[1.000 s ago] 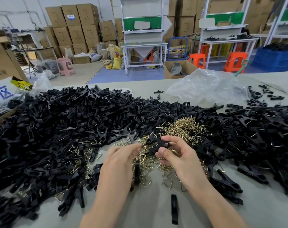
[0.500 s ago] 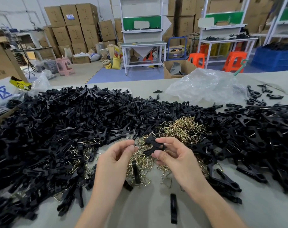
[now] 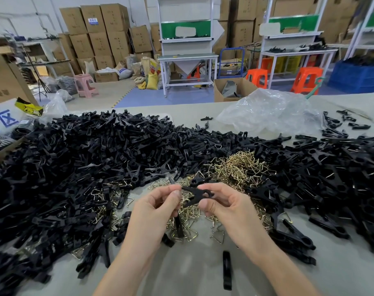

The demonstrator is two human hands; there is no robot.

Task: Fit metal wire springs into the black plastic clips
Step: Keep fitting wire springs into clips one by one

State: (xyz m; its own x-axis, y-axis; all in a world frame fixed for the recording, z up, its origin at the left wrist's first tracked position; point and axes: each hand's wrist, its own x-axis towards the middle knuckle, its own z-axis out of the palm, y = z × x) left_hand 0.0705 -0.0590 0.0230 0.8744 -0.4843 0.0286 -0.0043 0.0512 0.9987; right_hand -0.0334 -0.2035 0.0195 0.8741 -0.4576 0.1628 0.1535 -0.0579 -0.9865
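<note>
While the right hand (image 3: 226, 208) pinches a black plastic clip (image 3: 200, 194), the left hand (image 3: 158, 208) curls alongside, its grip unclear; next likely needs a brass-coloured wire spring (image 3: 239, 165) seated.

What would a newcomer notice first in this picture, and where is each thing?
A huge heap of black clips covers the table from left to right. In the middle lies a brass-coloured pile of wire springs, and just before it the left hand and right hand pinch a single clip between them.
</note>
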